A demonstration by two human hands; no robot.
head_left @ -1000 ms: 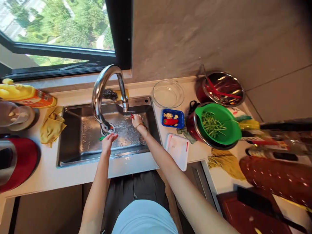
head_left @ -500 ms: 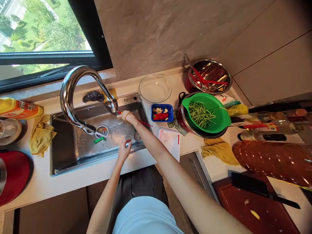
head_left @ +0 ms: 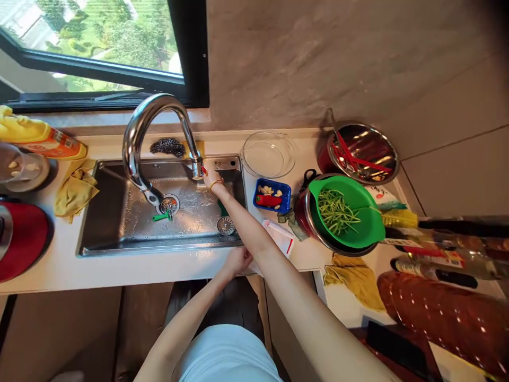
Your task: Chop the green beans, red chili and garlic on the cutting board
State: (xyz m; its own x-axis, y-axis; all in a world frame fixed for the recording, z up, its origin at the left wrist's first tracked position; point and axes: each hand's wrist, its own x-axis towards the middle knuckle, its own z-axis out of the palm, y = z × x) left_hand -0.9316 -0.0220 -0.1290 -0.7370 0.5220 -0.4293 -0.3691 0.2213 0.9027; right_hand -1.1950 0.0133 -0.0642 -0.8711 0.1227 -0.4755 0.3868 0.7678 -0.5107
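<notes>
Under the spout of the chrome faucet (head_left: pixel 196 163), my right hand (head_left: pixel 212 180) is closed around a small red thing (head_left: pixel 204 171), mostly hidden by the fingers; I cannot make out its kind. My left hand (head_left: pixel 237 260) is at the counter's front edge, its fingers closed on the near end of a white bag (head_left: pixel 280 239) with a red strip. My right forearm partly covers the bag. In the wet sink (head_left: pixel 131 245) lie a green-handled peeler (head_left: pixel 162 216) beside the drain and a round metal strainer (head_left: pixel 226 225) near the right wall.
Right of the sink stand a glass bowl (head_left: pixel 264 154), a blue tray (head_left: pixel 260 208) with garlic and a red pepper, a green colander (head_left: pixel 371 228) with green beans, and a metal bowl (head_left: pixel 384 143). Yellow cloths (head_left: pixel 75 191), bottles (head_left: pixel 449 260) and a red appliance (head_left: pixel 27 239) flank the work area.
My left hand has moved from above the sink's front to the bag at the right and closed on it. My right hand stays by the spout. The view has shifted.
</notes>
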